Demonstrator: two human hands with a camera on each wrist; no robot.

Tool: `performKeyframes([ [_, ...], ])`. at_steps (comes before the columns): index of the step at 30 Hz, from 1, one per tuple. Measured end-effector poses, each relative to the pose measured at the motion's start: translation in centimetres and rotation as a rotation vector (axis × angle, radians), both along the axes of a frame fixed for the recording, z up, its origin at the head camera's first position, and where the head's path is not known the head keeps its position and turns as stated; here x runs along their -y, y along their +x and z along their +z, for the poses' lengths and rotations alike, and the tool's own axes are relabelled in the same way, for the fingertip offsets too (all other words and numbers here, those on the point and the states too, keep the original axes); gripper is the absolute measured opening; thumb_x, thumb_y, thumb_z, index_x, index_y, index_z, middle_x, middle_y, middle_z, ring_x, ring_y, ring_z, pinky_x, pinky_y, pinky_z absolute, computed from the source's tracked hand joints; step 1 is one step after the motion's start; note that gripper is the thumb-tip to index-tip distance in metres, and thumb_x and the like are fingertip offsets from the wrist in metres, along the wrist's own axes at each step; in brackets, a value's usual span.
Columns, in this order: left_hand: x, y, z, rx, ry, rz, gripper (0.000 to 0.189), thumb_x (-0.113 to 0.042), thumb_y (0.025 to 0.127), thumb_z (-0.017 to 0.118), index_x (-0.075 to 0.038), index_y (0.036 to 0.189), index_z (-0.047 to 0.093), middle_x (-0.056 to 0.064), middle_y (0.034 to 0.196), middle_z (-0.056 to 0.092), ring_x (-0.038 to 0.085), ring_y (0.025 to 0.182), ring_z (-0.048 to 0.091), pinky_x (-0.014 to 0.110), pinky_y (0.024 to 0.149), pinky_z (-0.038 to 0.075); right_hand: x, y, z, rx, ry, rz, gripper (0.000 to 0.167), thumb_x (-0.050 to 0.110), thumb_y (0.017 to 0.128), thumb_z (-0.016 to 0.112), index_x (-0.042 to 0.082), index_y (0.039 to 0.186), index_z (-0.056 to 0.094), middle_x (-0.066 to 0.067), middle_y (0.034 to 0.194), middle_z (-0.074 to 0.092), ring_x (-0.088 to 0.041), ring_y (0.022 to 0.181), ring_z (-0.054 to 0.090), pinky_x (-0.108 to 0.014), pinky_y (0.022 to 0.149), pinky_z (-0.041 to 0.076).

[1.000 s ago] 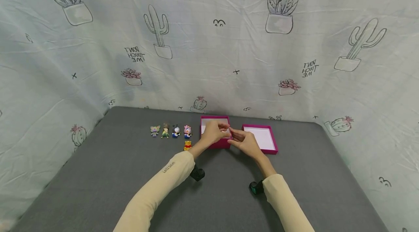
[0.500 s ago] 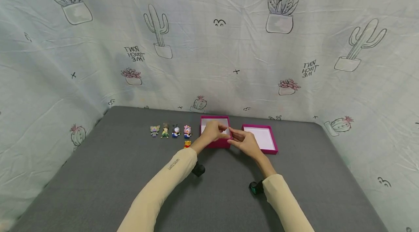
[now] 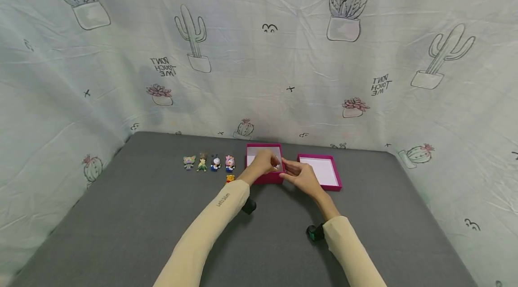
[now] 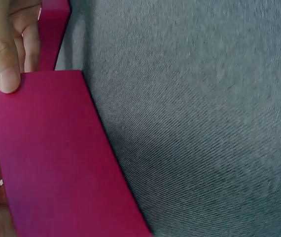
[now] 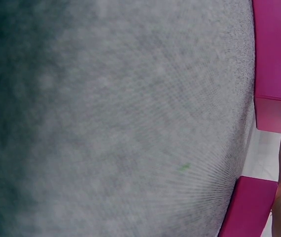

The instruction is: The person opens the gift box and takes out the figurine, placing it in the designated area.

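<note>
Left hand [image 3: 265,162] curled over pink box [image 3: 269,179], hold unclear; right hand [image 3: 304,177], fingers extended, touches its corner

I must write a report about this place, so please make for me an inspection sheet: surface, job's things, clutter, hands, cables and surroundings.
Surface: grey table; faint green spot in the right wrist view, cause unclear.
Job's things: pink box, open on top; shallow pink lid to its right, white inside up; five small figurines to its left, one partly hidden by the left sleeve.
Clutter: nothing seen.
Hands: left hand over the box's opening, its grip unclear; right hand holds the box's near right corner.
Cables: nothing seen.
Surroundings: creased white cloth with cactus drawings.
</note>
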State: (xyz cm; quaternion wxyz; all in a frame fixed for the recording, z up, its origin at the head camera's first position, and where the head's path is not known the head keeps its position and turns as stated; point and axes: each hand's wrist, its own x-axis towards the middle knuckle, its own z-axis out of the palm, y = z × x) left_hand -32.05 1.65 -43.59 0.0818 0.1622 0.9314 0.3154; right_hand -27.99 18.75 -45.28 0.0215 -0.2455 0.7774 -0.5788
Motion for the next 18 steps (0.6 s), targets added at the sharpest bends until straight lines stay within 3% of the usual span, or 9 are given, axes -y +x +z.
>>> performKeyframes([
  [8, 0.4, -0.7, -1.0, -0.041, 0.002, 0.02, 0.027, -0.003, 0.08, 0.077, 0.004, 0.106, 0.071, 0.015, 0.101, 0.071, 0.025, 0.096, 0.066, 0.033, 0.085, 0.054, 0.0, -0.1, -0.2, -0.004, -0.001, -0.006, 0.049, -0.007, 0.083, 0.07, -0.019, 0.126, 0.051, -0.035, 0.126, 0.051, -0.047, 0.114, 0.052, -0.047, 0.089, 0.047],
  [12, 0.8, -1.0, -1.3, -0.017, -0.065, 0.062, 0.029, -0.012, 0.081, 0.078, 0.003, 0.104, 0.072, 0.013, 0.099, 0.071, 0.024, 0.093, 0.065, 0.034, 0.086, 0.053, -0.2, -0.8, -1.5, -0.01, -0.015, -0.009, 0.049, -0.005, 0.082, 0.071, -0.017, 0.126, 0.052, -0.034, 0.127, 0.052, -0.045, 0.114, 0.054, -0.043, 0.089, 0.048],
  [18, 1.3, -0.9, -0.9, 0.019, -0.089, 0.043, 0.022, -0.017, 0.084, 0.076, 0.001, 0.097, 0.075, 0.011, 0.095, 0.072, 0.021, 0.089, 0.066, 0.031, 0.082, 0.055, -0.4, -1.6, -2.7, -0.004, -0.014, -0.027, 0.052, 0.0, 0.082, 0.073, -0.013, 0.128, 0.053, -0.028, 0.128, 0.054, -0.038, 0.115, 0.056, -0.033, 0.088, 0.051],
])
